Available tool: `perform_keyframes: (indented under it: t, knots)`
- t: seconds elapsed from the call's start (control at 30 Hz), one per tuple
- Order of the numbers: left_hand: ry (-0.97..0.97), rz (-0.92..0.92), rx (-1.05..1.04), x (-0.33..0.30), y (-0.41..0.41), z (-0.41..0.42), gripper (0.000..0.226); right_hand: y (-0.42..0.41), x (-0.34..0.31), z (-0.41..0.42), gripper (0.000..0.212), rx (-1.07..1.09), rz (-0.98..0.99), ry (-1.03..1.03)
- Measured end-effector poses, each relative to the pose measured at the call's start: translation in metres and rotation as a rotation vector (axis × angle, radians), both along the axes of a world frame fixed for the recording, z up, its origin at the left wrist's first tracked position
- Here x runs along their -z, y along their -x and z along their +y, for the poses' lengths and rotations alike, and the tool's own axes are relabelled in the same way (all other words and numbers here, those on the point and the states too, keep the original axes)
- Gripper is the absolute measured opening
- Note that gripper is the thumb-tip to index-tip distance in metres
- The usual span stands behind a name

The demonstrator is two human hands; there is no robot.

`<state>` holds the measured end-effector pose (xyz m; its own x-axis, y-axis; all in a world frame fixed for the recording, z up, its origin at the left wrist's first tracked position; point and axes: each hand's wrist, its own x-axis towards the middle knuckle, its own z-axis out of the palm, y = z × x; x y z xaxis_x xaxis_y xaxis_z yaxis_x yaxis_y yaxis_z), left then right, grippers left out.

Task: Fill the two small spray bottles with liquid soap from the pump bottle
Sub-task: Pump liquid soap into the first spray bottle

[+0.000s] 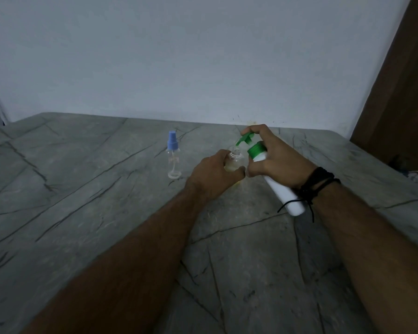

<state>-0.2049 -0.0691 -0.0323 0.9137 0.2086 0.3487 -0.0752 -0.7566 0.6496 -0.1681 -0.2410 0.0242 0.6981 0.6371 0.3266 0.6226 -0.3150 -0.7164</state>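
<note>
A capped spray bottle stands apart on the grey surface. The left hand, fingers clamped, holds the open bottle, holding some yellowish liquid; the right hand grips the tilted pump bottle, nozzle just above the neck.

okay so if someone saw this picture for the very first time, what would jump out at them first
Near the middle, the right hand tilts a white pump bottle so its green pump head points into the open neck of a small clear bottle, steadied by the left hand. To the left, a second spray bottle with a blue cap stands alone on the grey veined table.
</note>
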Motion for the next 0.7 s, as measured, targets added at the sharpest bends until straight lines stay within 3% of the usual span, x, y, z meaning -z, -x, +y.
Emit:
perform_keyframes:
  t: [0.7]
  knots:
    - [-0.017, 0.008, -0.018, -0.0002, -0.0007, 0.0002, 0.065, 0.0009, -0.0003, -0.0008, 0.073, 0.010, 0.000, -0.011]
